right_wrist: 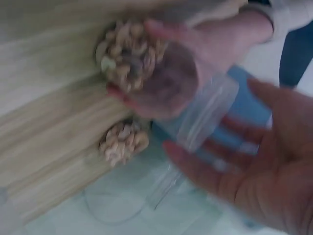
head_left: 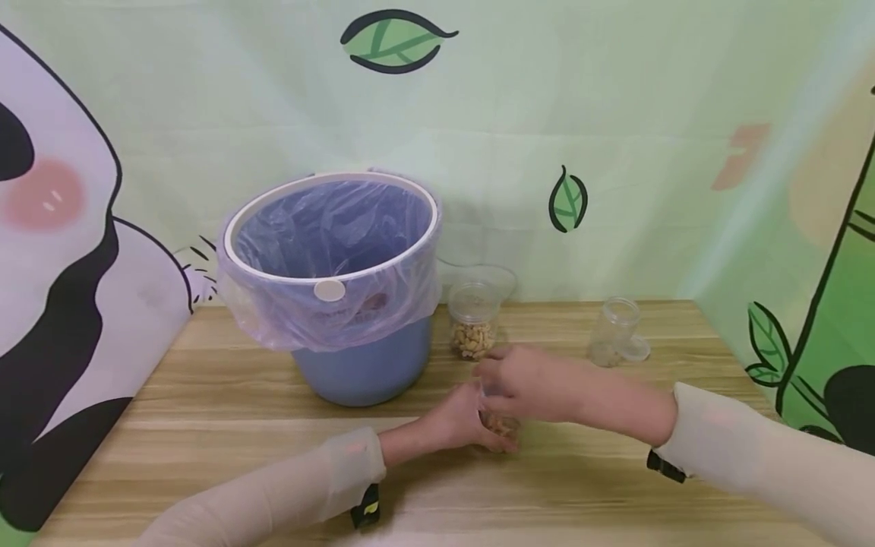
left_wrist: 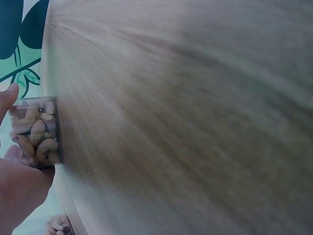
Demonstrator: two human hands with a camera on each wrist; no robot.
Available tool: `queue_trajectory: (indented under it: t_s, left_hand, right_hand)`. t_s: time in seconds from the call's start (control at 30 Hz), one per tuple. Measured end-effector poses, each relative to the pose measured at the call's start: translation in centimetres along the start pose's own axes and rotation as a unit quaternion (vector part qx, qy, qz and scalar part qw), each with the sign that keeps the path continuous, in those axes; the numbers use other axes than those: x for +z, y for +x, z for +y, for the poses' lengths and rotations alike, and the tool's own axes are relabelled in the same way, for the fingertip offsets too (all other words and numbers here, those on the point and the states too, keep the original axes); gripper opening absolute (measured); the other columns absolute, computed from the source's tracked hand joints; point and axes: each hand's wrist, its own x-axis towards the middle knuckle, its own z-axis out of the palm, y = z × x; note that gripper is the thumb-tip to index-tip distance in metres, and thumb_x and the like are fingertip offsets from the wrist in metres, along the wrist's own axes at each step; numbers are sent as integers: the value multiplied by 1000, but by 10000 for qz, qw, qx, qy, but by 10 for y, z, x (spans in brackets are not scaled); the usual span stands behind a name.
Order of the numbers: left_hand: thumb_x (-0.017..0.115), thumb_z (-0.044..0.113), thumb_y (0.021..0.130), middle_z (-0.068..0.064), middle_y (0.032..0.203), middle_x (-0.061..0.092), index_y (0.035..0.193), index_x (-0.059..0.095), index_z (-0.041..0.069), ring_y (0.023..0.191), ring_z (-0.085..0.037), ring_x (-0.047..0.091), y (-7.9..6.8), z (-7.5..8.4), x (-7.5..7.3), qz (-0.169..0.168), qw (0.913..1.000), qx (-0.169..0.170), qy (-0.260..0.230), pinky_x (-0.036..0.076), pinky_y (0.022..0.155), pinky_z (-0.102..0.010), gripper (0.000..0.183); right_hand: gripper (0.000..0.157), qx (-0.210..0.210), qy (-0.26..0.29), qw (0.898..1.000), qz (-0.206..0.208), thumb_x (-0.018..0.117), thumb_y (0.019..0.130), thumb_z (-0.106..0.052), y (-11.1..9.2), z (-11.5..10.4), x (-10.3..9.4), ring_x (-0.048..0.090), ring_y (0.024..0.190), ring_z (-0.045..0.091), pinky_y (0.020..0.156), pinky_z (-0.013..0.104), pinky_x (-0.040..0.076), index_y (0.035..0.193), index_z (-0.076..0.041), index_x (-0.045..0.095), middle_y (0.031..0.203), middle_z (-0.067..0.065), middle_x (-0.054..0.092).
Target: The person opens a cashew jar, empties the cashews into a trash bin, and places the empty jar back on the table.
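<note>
My left hand [head_left: 456,419] grips a clear plastic jar [head_left: 502,427] just above the table, in front of the bucket. Cashews [left_wrist: 36,132] fill its lower part in the left wrist view. Over the jar's top is my right hand [head_left: 529,382], palm down. The right wrist view shows a clear lid [right_wrist: 208,111] at the jar's top, with the spread right fingers [right_wrist: 195,169] close around it. Blur hides whether they touch it. A second lidded jar of cashews [head_left: 473,334] stands behind the hands.
A blue bucket [head_left: 372,372] lined with a translucent bag [head_left: 273,311] stands left of the jars. At the back right is a clear jar [head_left: 611,330] without a lid, a clear lid [head_left: 636,349] beside it. The wooden table [head_left: 239,425] meets a printed cloth backdrop [head_left: 506,114].
</note>
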Motion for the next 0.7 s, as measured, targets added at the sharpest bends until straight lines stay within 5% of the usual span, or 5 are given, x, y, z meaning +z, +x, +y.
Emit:
queue_trajectory:
  t_s: [0.17, 0.3, 0.43, 0.57, 0.7]
  left_hand:
    - [94, 9, 71, -2, 133, 67, 131, 67, 10, 117, -5, 60, -1, 1, 0, -47, 9995, -30, -327, 46, 100, -21, 66]
    - [94, 10, 71, -2, 128, 69, 128, 68, 11, 110, -3, 61, -2, 0, 0, -61, 9998, 54, -187, 49, 96, -21, 63]
    - [95, 16, 71, -1, 123, 70, 126, 64, 12, 107, -3, 61, -2, 0, 0, -33, 9997, 123, 230, 49, 94, -21, 63]
    - [95, 19, 72, 0, 122, 70, 127, 64, 12, 108, -4, 62, -1, -2, 1, 14, 9993, 82, 361, 50, 95, -22, 64]
    - [95, 17, 71, -1, 125, 69, 130, 62, 10, 111, -6, 63, 0, -3, 2, 54, 9998, 41, 171, 49, 97, -23, 68]
  right_hand:
    - [52, 1548, -385, 9872, 90, 64, 99, -35, 4, -17, 8, 67, 99, 39, 83, 49, 58, 123, 11, 63, 105, 24, 69]
    - [39, 1817, -374, 9825, 172, 68, 97, -37, 5, -23, 10, 69, 75, 30, 65, 41, 60, 94, 2, 68, 83, 15, 68]
    - [33, 1442, -296, 9889, 210, 71, 94, -28, 3, -21, 7, 59, 57, 15, 53, 32, 55, 69, -12, 58, 64, -1, 55]
    - [17, 471, -517, 9974, 154, 73, 89, -20, 1, -11, 3, 58, 59, 12, 55, 31, 54, 79, -9, 65, 64, -3, 56]
    - [16, -828, -622, 9946, 44, 76, 84, -13, 1, 4, 1, 63, 66, 11, 59, 25, 54, 96, -5, 70, 74, -1, 63]
